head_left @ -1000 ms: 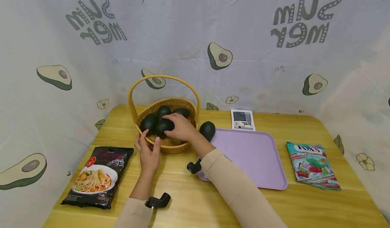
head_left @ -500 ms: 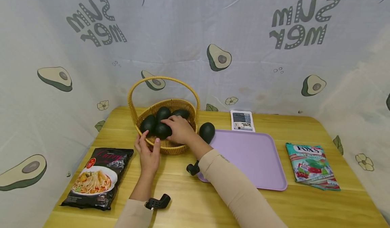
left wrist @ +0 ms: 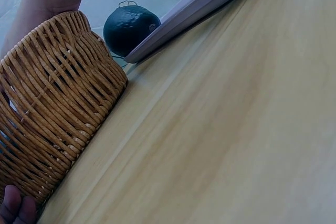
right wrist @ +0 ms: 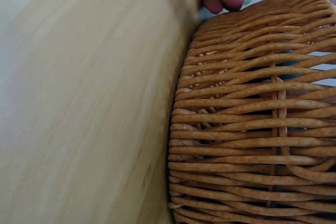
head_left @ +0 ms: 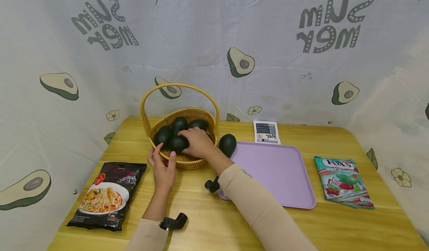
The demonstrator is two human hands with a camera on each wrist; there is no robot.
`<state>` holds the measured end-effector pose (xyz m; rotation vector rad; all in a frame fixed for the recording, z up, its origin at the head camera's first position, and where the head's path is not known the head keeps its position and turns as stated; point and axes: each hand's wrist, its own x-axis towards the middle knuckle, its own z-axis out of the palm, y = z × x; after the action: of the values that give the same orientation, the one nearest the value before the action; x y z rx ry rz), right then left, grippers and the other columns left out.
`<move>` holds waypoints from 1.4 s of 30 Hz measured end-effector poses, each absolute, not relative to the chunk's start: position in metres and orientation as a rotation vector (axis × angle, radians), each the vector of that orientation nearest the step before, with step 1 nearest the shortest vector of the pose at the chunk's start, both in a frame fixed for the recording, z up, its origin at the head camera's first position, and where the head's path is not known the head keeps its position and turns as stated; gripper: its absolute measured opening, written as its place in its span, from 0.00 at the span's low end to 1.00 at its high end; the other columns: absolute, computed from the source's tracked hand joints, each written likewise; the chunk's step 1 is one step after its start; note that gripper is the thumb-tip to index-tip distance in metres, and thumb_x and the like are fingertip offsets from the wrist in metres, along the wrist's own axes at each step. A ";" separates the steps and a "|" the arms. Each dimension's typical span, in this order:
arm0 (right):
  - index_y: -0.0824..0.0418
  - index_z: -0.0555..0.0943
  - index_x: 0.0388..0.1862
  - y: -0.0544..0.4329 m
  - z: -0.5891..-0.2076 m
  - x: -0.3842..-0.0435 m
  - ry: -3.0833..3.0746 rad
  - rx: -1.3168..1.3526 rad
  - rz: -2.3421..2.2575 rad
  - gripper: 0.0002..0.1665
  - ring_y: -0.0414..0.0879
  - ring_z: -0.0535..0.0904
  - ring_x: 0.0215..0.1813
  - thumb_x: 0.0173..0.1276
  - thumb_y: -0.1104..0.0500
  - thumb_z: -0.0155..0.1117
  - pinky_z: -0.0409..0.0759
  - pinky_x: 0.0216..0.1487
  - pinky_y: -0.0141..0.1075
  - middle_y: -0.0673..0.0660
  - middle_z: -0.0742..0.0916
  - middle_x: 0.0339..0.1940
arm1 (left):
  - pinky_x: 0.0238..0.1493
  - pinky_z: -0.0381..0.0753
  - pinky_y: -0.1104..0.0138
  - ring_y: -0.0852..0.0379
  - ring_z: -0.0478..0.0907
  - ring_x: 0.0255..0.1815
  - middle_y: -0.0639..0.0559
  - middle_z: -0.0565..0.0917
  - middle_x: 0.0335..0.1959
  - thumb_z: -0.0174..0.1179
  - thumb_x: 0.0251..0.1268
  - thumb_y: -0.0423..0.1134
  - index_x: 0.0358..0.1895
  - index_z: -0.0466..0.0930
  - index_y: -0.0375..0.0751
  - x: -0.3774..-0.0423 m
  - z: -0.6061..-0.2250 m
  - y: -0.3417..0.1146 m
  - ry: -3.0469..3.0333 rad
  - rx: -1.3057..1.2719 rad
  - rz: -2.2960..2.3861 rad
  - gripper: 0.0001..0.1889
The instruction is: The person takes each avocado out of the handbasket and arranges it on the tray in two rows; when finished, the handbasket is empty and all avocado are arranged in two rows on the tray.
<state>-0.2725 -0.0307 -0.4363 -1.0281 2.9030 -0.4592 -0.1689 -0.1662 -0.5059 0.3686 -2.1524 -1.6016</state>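
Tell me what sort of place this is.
Probably a small staged tabletop set, perhaps for recording, rather than a working kitchen. An avocado-print cloth hangs behind and beside the wood-grain table, and a black device is worn at the left wrist.

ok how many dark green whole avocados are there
5: in the yellow woven basket, the left one, back one, right one, and front one gripped by the right hand; outside, another avocado beside the flat lilac tray. More may hide under the hand.
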 end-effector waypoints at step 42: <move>0.59 0.73 0.68 -0.017 -0.434 -0.251 3.128 -1.217 -1.471 0.39 0.54 0.77 0.67 0.60 0.53 0.79 0.77 0.69 0.45 0.60 0.80 0.65 | 0.41 0.69 0.69 0.56 0.66 0.38 0.44 0.43 0.81 0.55 0.78 0.51 0.77 0.60 0.55 -0.169 -0.505 -0.166 -2.158 0.370 -1.603 0.29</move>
<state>-0.2509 -0.0171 -0.4341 -1.2168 3.1282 -1.4705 -0.1689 -0.1662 -0.5054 0.3704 -2.1585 -1.6034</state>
